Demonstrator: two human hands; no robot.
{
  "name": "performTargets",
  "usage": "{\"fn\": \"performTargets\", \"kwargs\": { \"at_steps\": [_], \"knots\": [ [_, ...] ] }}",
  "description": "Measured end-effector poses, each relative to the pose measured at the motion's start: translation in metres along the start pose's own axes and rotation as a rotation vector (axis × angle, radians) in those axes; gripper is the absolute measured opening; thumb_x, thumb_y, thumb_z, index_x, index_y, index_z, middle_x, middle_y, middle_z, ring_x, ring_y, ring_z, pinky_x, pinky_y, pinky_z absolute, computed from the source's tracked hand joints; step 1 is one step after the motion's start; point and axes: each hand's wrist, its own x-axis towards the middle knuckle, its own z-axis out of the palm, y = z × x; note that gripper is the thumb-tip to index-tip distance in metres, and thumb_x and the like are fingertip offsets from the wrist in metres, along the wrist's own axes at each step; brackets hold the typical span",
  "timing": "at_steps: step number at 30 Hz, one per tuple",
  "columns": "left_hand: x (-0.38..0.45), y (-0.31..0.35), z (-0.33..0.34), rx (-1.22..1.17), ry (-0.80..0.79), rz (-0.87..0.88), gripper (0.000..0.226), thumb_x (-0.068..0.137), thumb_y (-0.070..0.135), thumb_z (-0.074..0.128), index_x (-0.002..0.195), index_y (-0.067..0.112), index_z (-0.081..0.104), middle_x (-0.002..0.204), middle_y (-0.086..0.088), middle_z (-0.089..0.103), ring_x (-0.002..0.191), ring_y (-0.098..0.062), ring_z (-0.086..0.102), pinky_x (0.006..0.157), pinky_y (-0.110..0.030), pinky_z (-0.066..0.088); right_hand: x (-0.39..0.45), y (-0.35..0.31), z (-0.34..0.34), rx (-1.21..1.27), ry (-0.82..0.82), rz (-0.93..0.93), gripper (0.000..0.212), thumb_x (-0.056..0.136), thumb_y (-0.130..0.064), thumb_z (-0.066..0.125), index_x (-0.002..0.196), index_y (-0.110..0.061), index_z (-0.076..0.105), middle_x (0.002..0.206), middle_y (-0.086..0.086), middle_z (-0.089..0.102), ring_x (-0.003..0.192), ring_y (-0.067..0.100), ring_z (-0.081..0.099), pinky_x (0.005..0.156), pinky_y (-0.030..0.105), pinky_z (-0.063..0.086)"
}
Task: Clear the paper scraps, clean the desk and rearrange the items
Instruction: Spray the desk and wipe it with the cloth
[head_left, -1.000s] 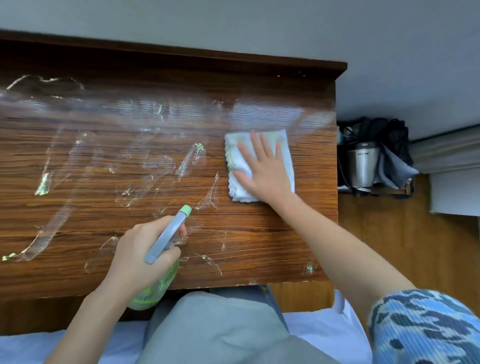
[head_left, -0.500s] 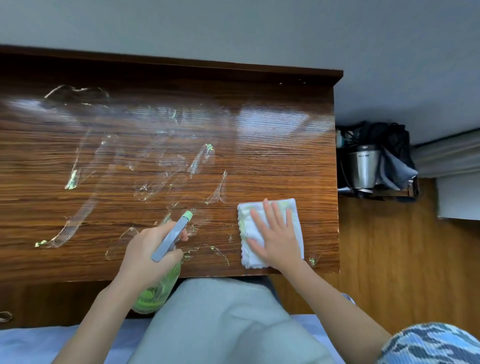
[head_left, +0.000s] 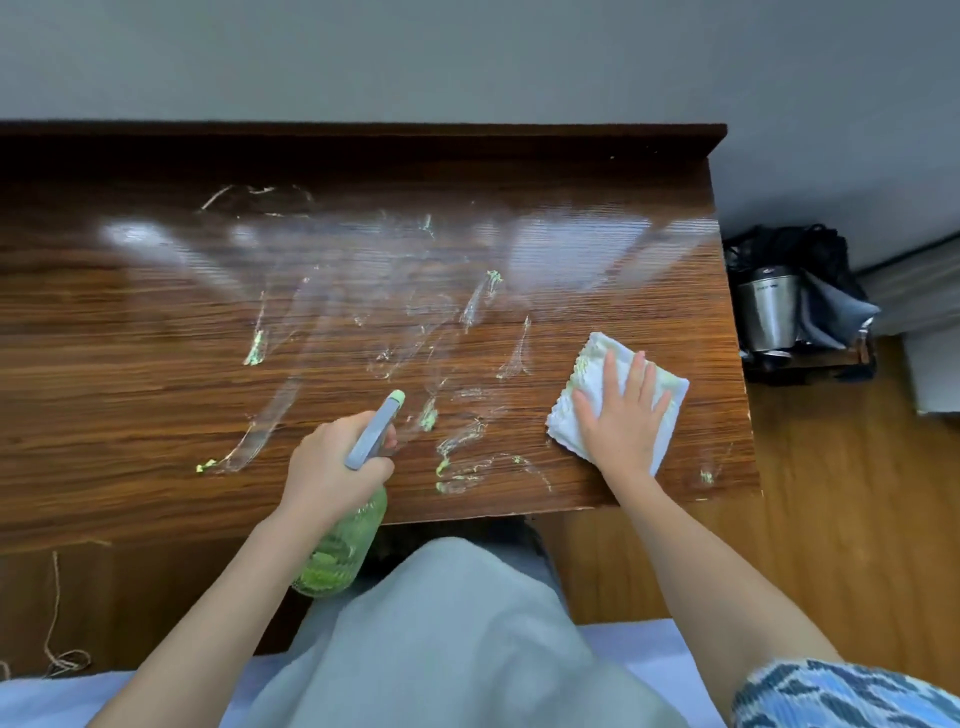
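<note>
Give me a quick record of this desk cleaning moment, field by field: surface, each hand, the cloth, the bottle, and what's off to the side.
surface: wooden desk, streaked with wet smears and pale green residue
left hand: grips the spray bottle at the near edge, nozzle aimed across the desk
right hand: fingers spread flat, pressing on the white cloth
cloth position: near the desk's right end, folded, lying flat
bottle contents: greenish, level unclear
beside desk: metal canister and dark bag on the floor to the right
</note>
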Motion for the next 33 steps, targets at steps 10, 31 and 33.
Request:
{"fn": "performTargets", "kwargs": {
  "at_steps": [10, 31, 33],
  "knots": [
    [-0.016, -0.037, -0.013, 0.031, -0.002, 0.06, 0.011, 0.073, 0.011, 0.061, 0.066, 0.02, 0.058, 0.062, 0.001, 0.062, 0.061, -0.022, 0.058, 0.055, -0.033, 0.045, -0.034, -0.013, 0.011, 0.026, 0.023, 0.082, 0.083, 0.087, -0.07, 0.012, 0.155, -0.023, 0.02, 0.162, 0.016, 0.01, 0.149, 0.034, 0.008, 0.116, 0.061, 0.007],
    [0.045, 0.021, -0.016, -0.062, 0.097, -0.083, 0.012, 0.067, 0.014, 0.062, 0.075, 0.022, 0.064, 0.075, 0.002, 0.07, 0.07, -0.025, 0.064, 0.066, -0.037, 0.051, -0.032, -0.009, 0.013, -0.018, 0.026, 0.071, 0.074, 0.093, -0.065, 0.019, 0.155, -0.024, 0.019, 0.162, 0.016, 0.011, 0.149, 0.034, 0.008, 0.116, 0.059, 0.009],
    [0.039, 0.023, -0.01, -0.059, 0.016, -0.03, 0.015, 0.065, 0.016, 0.061, 0.076, 0.026, 0.062, 0.069, 0.007, 0.066, 0.06, -0.02, 0.061, 0.058, -0.03, 0.046, -0.033, -0.009, 0.012, -0.014, 0.021, 0.073, 0.075, 0.092, -0.065, 0.018, 0.155, -0.024, 0.02, 0.162, 0.016, 0.011, 0.149, 0.034, 0.008, 0.116, 0.059, 0.008]
  ]
}}
